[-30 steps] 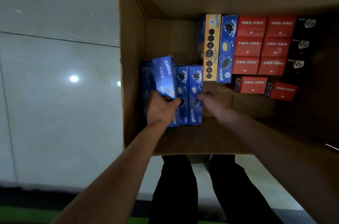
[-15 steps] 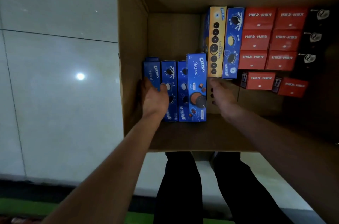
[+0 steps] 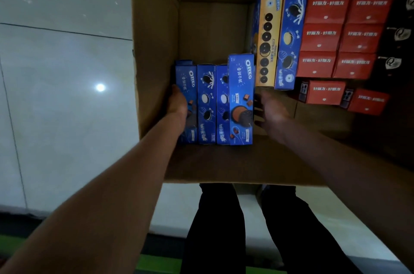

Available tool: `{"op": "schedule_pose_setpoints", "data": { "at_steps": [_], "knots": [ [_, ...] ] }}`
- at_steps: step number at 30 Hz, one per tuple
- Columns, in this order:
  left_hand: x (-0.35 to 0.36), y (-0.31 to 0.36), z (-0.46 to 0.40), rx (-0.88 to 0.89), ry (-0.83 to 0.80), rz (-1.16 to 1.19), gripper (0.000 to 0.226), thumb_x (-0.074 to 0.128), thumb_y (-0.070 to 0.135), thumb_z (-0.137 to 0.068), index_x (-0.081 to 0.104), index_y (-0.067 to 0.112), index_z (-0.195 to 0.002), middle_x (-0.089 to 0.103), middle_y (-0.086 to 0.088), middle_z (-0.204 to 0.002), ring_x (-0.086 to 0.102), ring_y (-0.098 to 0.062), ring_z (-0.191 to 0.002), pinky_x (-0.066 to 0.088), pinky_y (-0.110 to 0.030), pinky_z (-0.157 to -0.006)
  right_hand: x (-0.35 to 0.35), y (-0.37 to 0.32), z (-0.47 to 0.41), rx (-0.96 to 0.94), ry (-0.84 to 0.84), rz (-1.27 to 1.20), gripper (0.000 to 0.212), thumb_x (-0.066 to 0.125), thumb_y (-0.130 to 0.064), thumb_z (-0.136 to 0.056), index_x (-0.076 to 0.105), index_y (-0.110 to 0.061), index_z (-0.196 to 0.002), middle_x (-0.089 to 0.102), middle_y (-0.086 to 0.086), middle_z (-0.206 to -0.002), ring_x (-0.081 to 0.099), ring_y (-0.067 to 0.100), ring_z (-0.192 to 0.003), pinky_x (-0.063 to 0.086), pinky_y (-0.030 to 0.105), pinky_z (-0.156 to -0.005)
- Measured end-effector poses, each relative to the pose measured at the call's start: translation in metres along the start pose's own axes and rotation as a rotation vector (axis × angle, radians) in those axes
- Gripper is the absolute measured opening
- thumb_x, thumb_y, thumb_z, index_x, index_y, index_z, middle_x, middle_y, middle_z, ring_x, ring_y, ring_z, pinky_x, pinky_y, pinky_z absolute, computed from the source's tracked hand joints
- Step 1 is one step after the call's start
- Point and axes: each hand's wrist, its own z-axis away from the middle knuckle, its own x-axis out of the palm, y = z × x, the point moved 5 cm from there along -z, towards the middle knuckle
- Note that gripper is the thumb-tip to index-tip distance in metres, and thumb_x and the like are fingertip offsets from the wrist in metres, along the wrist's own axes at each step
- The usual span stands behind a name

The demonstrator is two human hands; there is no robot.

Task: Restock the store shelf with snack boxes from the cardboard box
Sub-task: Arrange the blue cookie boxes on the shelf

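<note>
A cardboard box (image 3: 154, 54) sits on the pale floor (image 3: 62, 116). Red boxes (image 3: 322, 36), a yellow box (image 3: 267, 38) and black boxes (image 3: 398, 33) crowd the space beyond the right hand (image 3: 272, 114). Between the hands stand four blue boxes (image 3: 240, 98), two reading "OREO". The left hand (image 3: 179, 103) presses the outermost one; whether its fingers curl round it is hidden. The right hand's fingers are spread, just beside the raised box.

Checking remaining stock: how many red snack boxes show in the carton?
8: six in a two-column block at the carton's far right, two more just nearer. More may lie hidden underneath.
</note>
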Motion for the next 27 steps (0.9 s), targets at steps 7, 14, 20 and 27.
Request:
{"op": "schedule_pose_setpoints", "data": {
  "at_steps": [7,14,20,27],
  "knots": [
    [0.002,-0.003,-0.015,-0.001,-0.127,0.103,0.058,0.032,0.064,-0.098,0.063,0.016,-0.101,0.063,-0.007,-0.081,0.057,-0.019,-0.064,0.051,-0.029,-0.063,0.021,0.014,-0.026,0.003,-0.051,-0.154,0.04,0.046,-0.056,-0.097,0.07,-0.025,-0.09,0.076,-0.007,-0.072,0.074,0.01,-0.068,0.056,0.034,-0.067],
    [-0.001,-0.008,-0.024,0.049,-0.288,0.109,0.073,0.031,0.071,-0.093,0.064,0.017,-0.128,0.065,-0.014,-0.128,0.06,-0.036,-0.119,0.044,-0.053,-0.106,0.035,0.025,-0.037,-0.036,-0.23,-0.288,0.046,0.044,-0.059,-0.097,0.072,-0.022,-0.1,0.078,0.001,-0.091,0.076,0.015,-0.079,0.057,0.025,-0.055],
    [0.002,-0.013,-0.013,0.062,-0.363,0.133,0.07,0.032,0.073,-0.092,0.077,0.02,-0.105,0.073,-0.013,-0.113,0.07,-0.033,-0.102,0.059,-0.044,-0.08,0.018,0.013,-0.029,-0.111,-0.23,-0.071,0.046,0.045,-0.065,-0.093,0.068,-0.03,-0.114,0.077,-0.001,-0.101,0.073,0.02,-0.098,0.055,0.041,-0.089],
    [-0.013,-0.015,0.025,0.121,-0.394,0.111,0.028,0.064,0.046,-0.085,0.08,0.023,-0.087,0.076,-0.011,-0.101,0.074,-0.03,-0.084,0.059,-0.039,-0.067,0.003,0.008,0.001,-0.122,-0.334,-0.121,0.033,0.059,-0.051,-0.089,0.075,-0.024,-0.101,0.078,0.001,-0.093,0.075,0.016,-0.084,0.058,0.034,-0.074]
  ]
}}
